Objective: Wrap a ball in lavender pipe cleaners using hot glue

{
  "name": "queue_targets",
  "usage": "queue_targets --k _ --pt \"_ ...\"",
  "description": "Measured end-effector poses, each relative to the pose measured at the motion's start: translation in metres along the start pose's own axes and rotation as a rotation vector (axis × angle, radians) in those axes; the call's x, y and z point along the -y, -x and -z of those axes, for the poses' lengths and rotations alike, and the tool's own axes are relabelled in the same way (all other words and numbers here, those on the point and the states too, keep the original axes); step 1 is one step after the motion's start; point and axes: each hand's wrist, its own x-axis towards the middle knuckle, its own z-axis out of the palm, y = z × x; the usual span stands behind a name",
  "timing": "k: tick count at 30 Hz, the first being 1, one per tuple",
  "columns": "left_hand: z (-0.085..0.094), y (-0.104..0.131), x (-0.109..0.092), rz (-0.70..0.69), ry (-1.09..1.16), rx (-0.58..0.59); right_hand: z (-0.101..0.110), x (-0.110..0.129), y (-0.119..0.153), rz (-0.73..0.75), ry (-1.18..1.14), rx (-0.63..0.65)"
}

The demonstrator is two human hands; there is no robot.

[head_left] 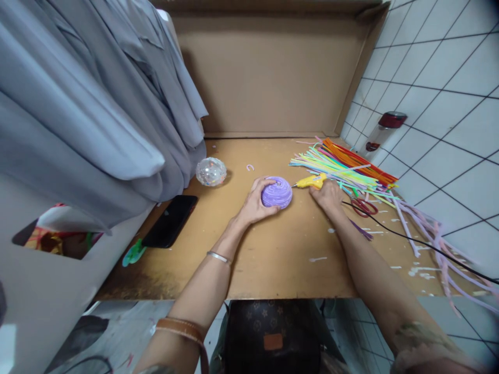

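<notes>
A round purple ball (277,192) wound in ridged strands is near the middle of the wooden table. Around its left side wrap the fingers and thumb of my left hand (258,202). To the right, my right hand (328,194) grips a yellow glue gun (312,181). The gun's nozzle points left and sits close beside the ball's right side; whether they touch is too small to tell. My right palm and part of the gun's handle are hidden.
Colourful pipe cleaners (343,169) lie at the back right, near red-handled scissors (364,208) and a black cord. A bottle (380,136) stands behind. A clear faceted ball (211,172), phone (170,222) and green clip (134,253) are on the left.
</notes>
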Motion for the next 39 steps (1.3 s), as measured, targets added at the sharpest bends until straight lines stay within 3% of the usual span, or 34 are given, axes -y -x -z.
queue_targets --k 3,7,11,13,16,19,22,29,39 --pt "0.002 0.000 0.001 -0.017 -0.046 0.027 -0.002 -0.002 0.001 0.013 0.064 0.011" --pt "0.004 0.000 0.001 -0.028 -0.044 0.042 -0.001 -0.001 0.006 0.116 0.143 -0.112" --pt "0.004 -0.002 0.000 -0.033 -0.007 0.032 0.008 0.013 0.009 0.322 -0.169 -0.164" --pt "0.004 -0.002 0.000 -0.034 0.017 0.031 0.016 0.028 0.008 0.381 -0.472 -0.050" --pt "0.003 -0.004 -0.001 -0.027 0.060 0.027 0.033 0.056 0.004 0.450 -0.823 0.235" --pt "0.003 -0.004 -0.001 0.012 0.120 0.006 0.049 0.081 0.003 0.544 -0.870 0.399" --pt "0.004 -0.005 0.000 0.097 0.182 -0.008 0.057 0.097 0.007 0.477 -0.855 0.545" --pt "0.007 -0.006 0.007 0.157 0.250 0.024 0.053 0.101 0.009 0.421 -0.831 0.582" --pt "0.006 -0.005 0.006 0.053 0.151 0.082 0.057 0.089 0.008 0.408 -0.877 0.643"
